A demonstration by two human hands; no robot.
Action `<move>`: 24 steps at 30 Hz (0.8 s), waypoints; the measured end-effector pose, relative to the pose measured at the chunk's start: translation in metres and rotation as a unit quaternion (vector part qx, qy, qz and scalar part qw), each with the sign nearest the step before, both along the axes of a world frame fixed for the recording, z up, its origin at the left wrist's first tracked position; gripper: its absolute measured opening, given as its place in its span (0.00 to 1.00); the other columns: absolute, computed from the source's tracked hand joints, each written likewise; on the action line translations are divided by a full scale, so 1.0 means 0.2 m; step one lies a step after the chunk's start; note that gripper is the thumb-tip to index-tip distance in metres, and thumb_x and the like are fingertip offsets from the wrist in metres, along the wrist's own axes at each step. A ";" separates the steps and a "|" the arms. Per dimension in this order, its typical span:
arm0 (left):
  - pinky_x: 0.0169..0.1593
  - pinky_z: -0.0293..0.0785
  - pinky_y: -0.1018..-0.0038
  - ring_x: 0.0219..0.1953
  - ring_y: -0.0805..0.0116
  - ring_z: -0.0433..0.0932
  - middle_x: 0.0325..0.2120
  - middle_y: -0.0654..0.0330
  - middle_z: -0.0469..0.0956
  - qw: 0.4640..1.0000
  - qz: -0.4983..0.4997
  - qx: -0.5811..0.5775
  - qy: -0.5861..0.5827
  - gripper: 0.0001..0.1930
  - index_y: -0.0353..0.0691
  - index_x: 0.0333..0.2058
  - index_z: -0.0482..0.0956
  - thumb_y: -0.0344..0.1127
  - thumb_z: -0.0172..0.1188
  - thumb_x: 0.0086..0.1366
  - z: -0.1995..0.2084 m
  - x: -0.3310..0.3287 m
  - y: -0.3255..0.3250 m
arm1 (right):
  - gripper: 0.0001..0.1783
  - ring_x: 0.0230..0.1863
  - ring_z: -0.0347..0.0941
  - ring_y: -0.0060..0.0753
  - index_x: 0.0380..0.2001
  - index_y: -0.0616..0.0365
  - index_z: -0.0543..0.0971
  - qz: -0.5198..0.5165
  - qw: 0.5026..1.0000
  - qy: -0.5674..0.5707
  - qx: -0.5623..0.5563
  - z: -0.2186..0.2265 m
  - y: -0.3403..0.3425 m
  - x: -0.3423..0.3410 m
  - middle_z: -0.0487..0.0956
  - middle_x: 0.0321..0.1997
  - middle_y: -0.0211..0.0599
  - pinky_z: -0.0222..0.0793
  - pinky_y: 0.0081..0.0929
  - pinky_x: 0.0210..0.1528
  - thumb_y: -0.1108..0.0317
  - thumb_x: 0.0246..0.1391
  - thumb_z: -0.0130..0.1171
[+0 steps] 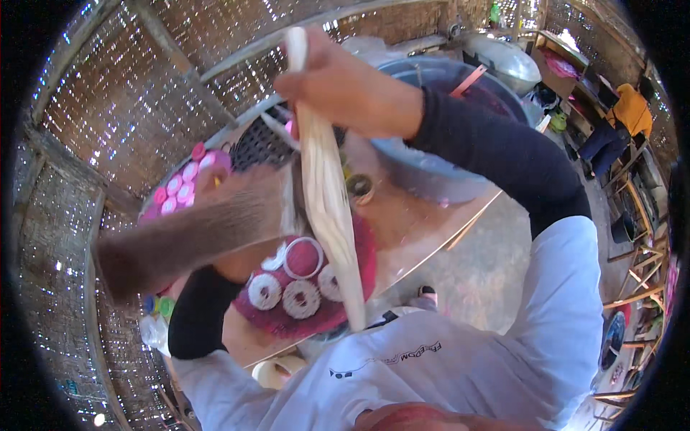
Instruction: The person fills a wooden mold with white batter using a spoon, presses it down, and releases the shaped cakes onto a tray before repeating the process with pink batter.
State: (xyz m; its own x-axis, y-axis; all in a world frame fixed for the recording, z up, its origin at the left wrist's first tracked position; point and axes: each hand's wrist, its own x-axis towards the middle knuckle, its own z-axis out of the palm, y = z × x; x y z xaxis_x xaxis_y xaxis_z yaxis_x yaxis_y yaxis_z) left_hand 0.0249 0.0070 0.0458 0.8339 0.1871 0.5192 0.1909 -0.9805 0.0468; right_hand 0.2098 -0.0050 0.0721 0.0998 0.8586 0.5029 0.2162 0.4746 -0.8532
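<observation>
My right hand (338,86) is closed round the upper part of a long cream-coloured piece (327,194). Its surface is ribbed and it narrows toward its lower end, by my shirt; I cannot tell its exact kind. On the left, my left hand (251,179) is closed about a broad, flat brown bar (187,233), both smeared by motion. The bar's pale end lies close beside the cream piece; whether they touch I cannot tell. Beneath sits a magenta tray (359,248) with several white, rough-textured rings (301,299) and a smooth white hoop (303,258).
More pink and white round pieces (180,187) lie farther left by a black perforated basket (269,147). A big bluish tub (460,161) stands right of the table (402,237). Woven walls (122,108) enclose the left side. A person in orange (631,111) is far right.
</observation>
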 end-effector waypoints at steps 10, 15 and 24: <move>0.40 0.69 0.70 0.34 0.64 0.74 0.30 0.57 0.75 0.972 0.033 -0.230 -0.028 0.17 0.38 0.33 0.74 0.32 0.66 0.40 -0.17 0.45 -0.07 | 0.08 0.14 0.63 0.29 0.22 0.57 0.65 -0.165 0.956 -0.002 0.243 0.27 -0.49 1.02 0.63 0.13 0.33 0.65 0.29 0.18 0.67 0.50 0.39; 0.44 0.66 0.69 0.39 0.63 0.72 0.35 0.56 0.73 0.906 0.120 -0.209 -0.349 0.18 0.38 0.39 0.71 0.31 0.61 0.46 -0.31 0.76 0.01 | 0.09 0.11 0.59 0.23 0.21 0.55 0.64 -0.152 0.769 0.550 0.288 0.31 -0.12 1.14 0.61 0.12 0.26 0.60 0.21 0.13 0.64 0.50 0.39; 0.49 0.63 0.66 0.45 0.56 0.69 0.42 0.52 0.71 0.821 0.389 0.274 -0.316 0.17 0.38 0.45 0.69 0.32 0.52 0.55 -0.28 0.98 0.02 | 0.24 0.29 0.72 0.37 0.37 0.58 0.70 0.109 0.957 -0.042 -0.266 -0.47 -0.01 1.15 0.71 0.41 0.45 0.69 0.31 0.30 0.52 0.42 0.59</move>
